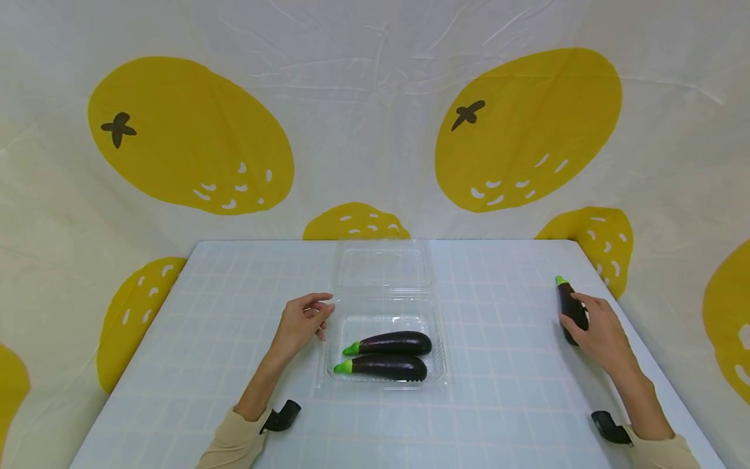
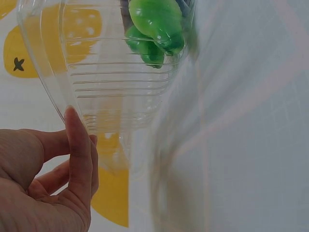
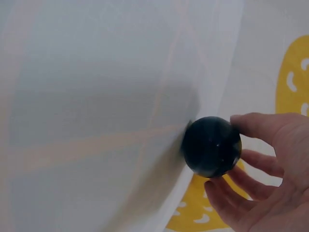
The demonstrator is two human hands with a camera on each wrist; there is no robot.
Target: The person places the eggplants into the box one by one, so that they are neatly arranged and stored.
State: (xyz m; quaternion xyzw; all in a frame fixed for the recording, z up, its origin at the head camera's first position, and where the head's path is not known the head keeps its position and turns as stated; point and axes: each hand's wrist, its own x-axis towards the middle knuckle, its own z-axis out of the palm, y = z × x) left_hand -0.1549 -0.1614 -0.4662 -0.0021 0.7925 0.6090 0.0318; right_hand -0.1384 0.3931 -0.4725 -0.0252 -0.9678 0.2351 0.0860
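Observation:
A clear plastic clamshell box (image 1: pixel 387 306) lies with its lid folded back on the table. Inside its base are two dark eggplants with green stem ends, an upper eggplant (image 1: pixel 395 342) and a lower eggplant (image 1: pixel 389 368), side by side. My left hand (image 1: pixel 300 324) is at the box's left edge, its fingers loosely bent; in the left wrist view a fingertip (image 2: pixel 72 116) meets the clear rim. Far to the right, my right hand (image 1: pixel 600 332) grips a third eggplant (image 1: pixel 567 299), its stem end pointing away. The right wrist view shows its round dark end (image 3: pixel 211 147) between thumb and fingers.
The table (image 1: pixel 492 391) has a pale cloth with a faint grid. Behind it hangs a white sheet (image 1: pixel 363 130) with large yellow fruit prints. The table's right edge runs just beyond my right hand. A black wrist device (image 1: pixel 283 415) sits by the left sleeve.

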